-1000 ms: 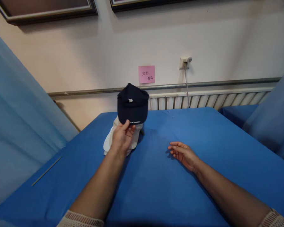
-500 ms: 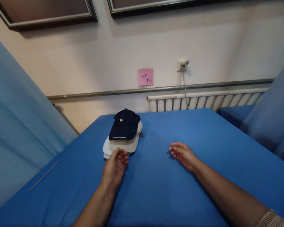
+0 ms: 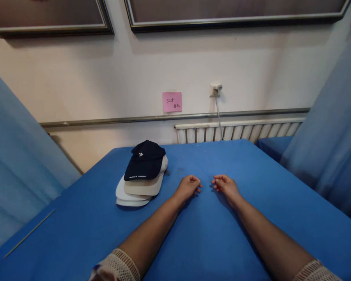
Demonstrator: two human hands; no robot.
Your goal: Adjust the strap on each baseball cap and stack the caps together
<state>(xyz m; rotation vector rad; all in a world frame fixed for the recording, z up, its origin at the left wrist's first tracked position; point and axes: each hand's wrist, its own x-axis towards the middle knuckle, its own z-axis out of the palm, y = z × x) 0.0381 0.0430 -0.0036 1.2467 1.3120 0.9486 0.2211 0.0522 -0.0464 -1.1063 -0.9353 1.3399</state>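
Observation:
A navy baseball cap (image 3: 146, 162) with a small white emblem and white lettering on its brim tops a stack of caps left of centre. Beneath it are a beige cap (image 3: 144, 187) and, lower down, white cap brims (image 3: 130, 197). My left hand (image 3: 189, 186) rests to the right of the stack, apart from it, with loosely bent fingers and nothing in them. Facing it across a small gap, my right hand (image 3: 226, 187) is also empty, its fingers relaxed and slightly apart. Both are low over the blue cloth (image 3: 199, 242).
A thin stick (image 3: 29, 234) lies at the table's left side. Blue curtains (image 3: 17, 156) hang on both sides. Behind the table are a radiator (image 3: 240, 132), a metal pipe (image 3: 128, 120), a pink note (image 3: 172, 102) and a wall socket with a cord (image 3: 215, 90).
My left hand set the navy cap on the stack, let go of it, and moved right towards my right hand. The right hand has stayed about where it was. The view has shifted slightly.

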